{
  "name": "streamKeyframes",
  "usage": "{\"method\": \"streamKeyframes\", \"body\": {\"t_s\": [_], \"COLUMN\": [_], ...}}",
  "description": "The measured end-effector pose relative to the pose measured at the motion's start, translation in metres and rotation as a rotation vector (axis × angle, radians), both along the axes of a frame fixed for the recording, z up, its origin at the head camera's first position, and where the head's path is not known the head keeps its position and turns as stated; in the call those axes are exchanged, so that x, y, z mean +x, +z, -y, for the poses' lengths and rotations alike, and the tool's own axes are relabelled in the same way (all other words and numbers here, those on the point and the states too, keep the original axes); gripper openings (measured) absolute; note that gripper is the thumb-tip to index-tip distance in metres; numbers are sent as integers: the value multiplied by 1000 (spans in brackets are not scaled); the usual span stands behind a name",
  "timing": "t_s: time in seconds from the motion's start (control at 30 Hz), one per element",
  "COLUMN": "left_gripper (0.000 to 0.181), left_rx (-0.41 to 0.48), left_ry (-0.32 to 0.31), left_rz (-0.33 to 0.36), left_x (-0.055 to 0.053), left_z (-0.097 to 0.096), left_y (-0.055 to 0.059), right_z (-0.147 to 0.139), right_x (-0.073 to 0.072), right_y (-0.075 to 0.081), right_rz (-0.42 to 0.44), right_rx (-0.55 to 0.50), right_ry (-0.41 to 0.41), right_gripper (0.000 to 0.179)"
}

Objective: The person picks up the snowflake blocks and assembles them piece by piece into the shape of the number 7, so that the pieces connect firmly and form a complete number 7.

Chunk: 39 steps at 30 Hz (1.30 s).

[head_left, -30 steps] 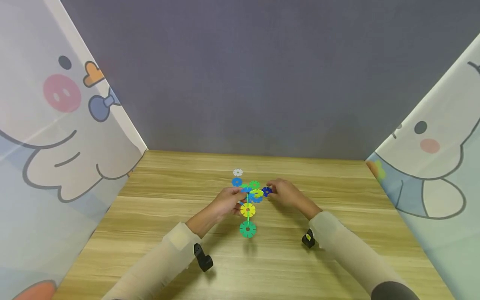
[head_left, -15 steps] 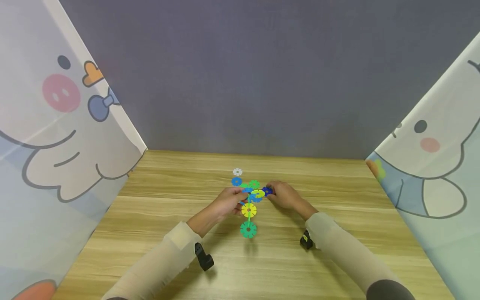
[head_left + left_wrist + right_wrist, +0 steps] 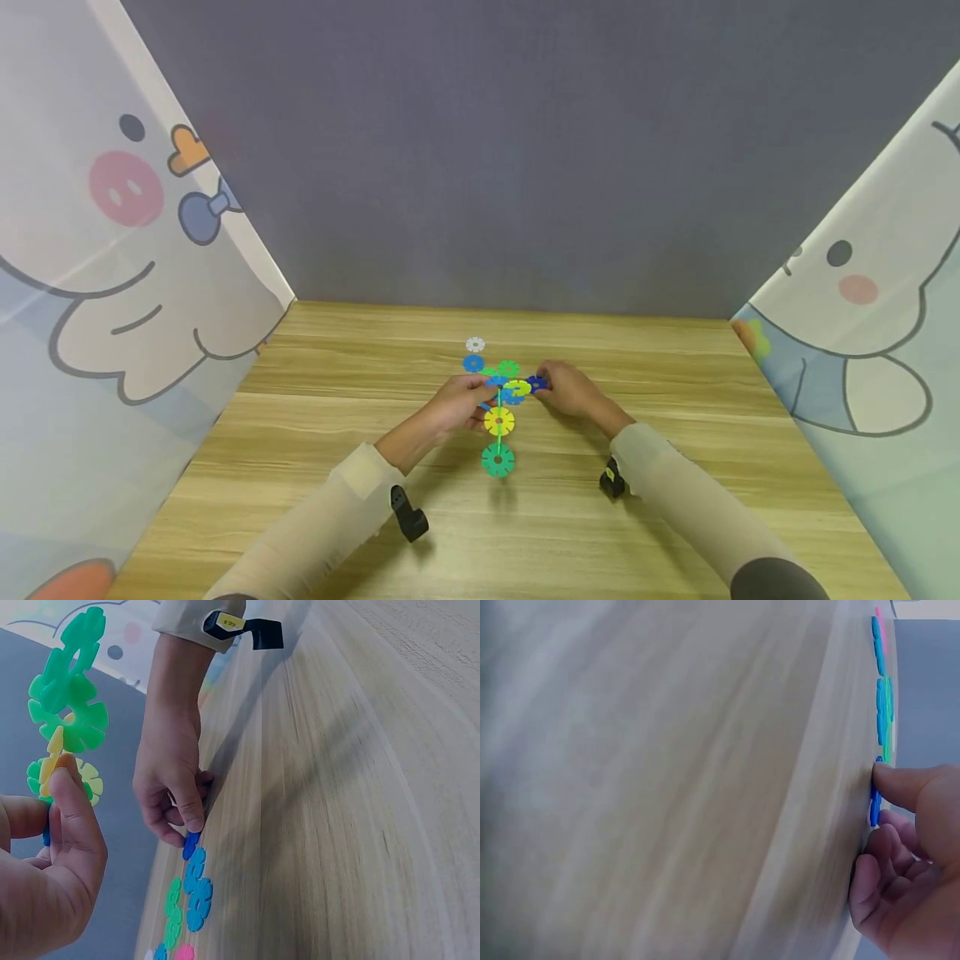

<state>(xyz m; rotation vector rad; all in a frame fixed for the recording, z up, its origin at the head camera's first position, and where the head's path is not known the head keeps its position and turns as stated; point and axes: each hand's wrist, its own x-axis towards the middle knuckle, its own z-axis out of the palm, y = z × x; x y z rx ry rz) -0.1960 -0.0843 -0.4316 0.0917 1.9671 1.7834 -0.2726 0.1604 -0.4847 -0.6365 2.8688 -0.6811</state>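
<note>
My left hand [image 3: 453, 402] holds up a chain of slotted snowflake discs, pinched near its far end between thumb and fingers. A yellow disc [image 3: 499, 421] and a green disc [image 3: 498, 460] hang out toward the near side, joined by light green discs seen edge-on. In the left wrist view the chain's green disc [image 3: 81, 712] rises above the thumb. On the table, my right hand [image 3: 572, 390] pinches a dark blue snowflake disc [image 3: 537, 383] at its right edge. The right wrist view shows the thumb over this dark blue disc [image 3: 875, 795] and the other fingers curled beside it.
Loose discs lie left of the dark blue one: light blue discs [image 3: 199, 904], green discs [image 3: 173, 915] and a pink disc [image 3: 184, 952]. Farther back are a blue disc [image 3: 473, 363] and a white disc [image 3: 476, 344]. A grey panel [image 3: 510, 167] stands behind the wooden table [image 3: 637, 533].
My right hand has moved in from the dark blue disc's edge to a firmer pinch, and the disc has shifted slightly right. The chain in my left hand has drifted slightly right.
</note>
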Motion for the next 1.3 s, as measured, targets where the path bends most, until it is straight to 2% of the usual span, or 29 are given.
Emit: {"method": "streamKeyframes", "body": {"t_s": [0.37,0.47,0.7,0.83,1.07,1.3], "left_gripper": [20,21,20,17,16,23], "left_rx": [6,3,9,23,15,4], "left_ry": [4,7,7,-1,7,7], "left_rz": [-7,-5,7,11,1,3], "left_x": [0,0,-1,-2,-3,-2], "left_z": [0,0,0,0,1,1], "left_y": [1,0,0,2,6,5], "right_z": [-8,-10,-14,-17,-22,-19], "right_x": [-2,-1,4,8,16,28], "right_y": [-1,-1,2,8,23,39], "right_rz": [67,64,-13,-7,121,336], "right_rx": [-123,-148,-138,-155,-271,-518], "right_ry": [-43,-32,35,66,67,12], "right_gripper": [33,28,16,7,11,25]}}
